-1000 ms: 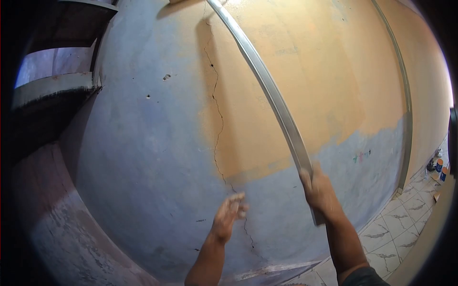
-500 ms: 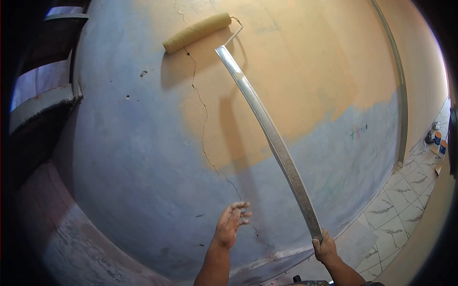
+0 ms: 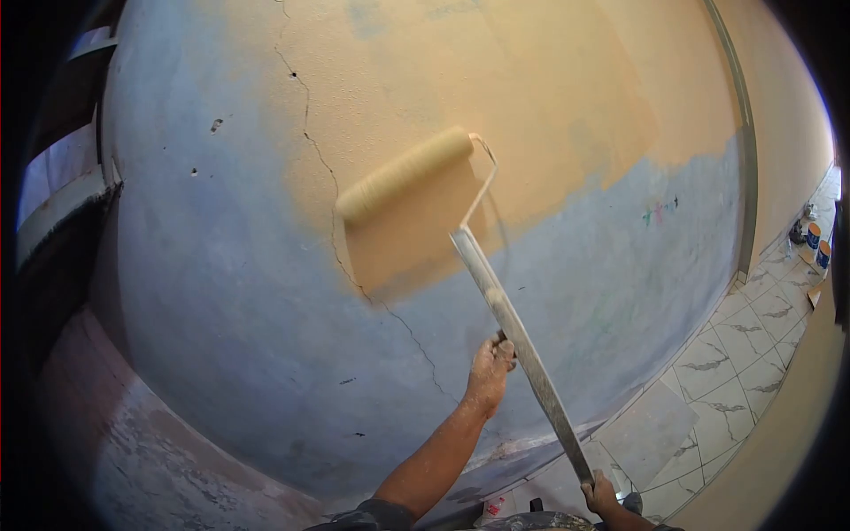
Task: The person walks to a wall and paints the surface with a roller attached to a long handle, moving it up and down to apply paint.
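Observation:
A paint roller (image 3: 405,175) with a tan sleeve rests against the wall, over the peach-painted area (image 3: 549,97). Its wire frame joins a long metal pole (image 3: 524,352) that slants down to the right. My right hand (image 3: 602,492) is wrapped round the pole's lower end. Further up, my left hand (image 3: 492,365) is at the pole's left side with its fingers curled; whether they grip it is partly hidden. A dark crack (image 3: 412,332) runs down the wall past the roller's left end into the blue-grey area (image 3: 230,292).
Pale tiled floor (image 3: 726,367) lies at the right, with blue and orange cans (image 3: 814,235) against the far wall. A dark slatted structure (image 3: 66,212) stands at the left edge. A grey board (image 3: 651,425) lies on the floor near my right hand.
The roller and pole have moved down the wall. My left hand has gone from open beside the pole to curled at it, up and to the right; my right hand has shifted lower.

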`<state>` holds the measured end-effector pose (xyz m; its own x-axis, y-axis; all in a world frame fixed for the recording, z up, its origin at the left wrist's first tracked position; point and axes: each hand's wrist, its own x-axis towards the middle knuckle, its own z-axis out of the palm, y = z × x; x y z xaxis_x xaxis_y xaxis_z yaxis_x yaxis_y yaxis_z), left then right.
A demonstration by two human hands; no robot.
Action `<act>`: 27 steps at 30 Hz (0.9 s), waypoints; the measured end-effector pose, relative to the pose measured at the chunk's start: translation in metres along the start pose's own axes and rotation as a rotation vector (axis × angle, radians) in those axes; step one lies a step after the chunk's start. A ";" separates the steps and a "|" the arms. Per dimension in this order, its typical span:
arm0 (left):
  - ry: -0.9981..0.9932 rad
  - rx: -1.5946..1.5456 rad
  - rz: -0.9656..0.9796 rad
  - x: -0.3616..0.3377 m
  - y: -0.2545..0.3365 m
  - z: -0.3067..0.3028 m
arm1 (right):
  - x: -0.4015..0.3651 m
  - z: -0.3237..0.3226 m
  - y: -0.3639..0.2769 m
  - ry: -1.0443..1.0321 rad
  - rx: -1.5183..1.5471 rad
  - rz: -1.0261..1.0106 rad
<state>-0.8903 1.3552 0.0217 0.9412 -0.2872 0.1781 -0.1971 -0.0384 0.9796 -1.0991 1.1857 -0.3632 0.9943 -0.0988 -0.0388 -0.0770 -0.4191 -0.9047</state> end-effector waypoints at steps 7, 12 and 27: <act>0.049 -0.048 -0.155 -0.030 -0.094 0.015 | -0.053 0.007 0.068 -0.207 -0.372 -0.448; 0.106 -0.129 -0.216 -0.047 -0.126 0.024 | -0.044 0.011 0.088 -0.495 -0.037 0.271; 0.173 0.112 0.175 0.025 0.011 -0.005 | 0.033 0.032 -0.036 -0.502 -0.117 -0.124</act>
<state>-0.8674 1.3526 0.0373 0.9210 -0.1318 0.3667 -0.3813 -0.1112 0.9177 -1.0610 1.2266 -0.3455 0.9068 0.3903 -0.1593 0.0639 -0.5008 -0.8632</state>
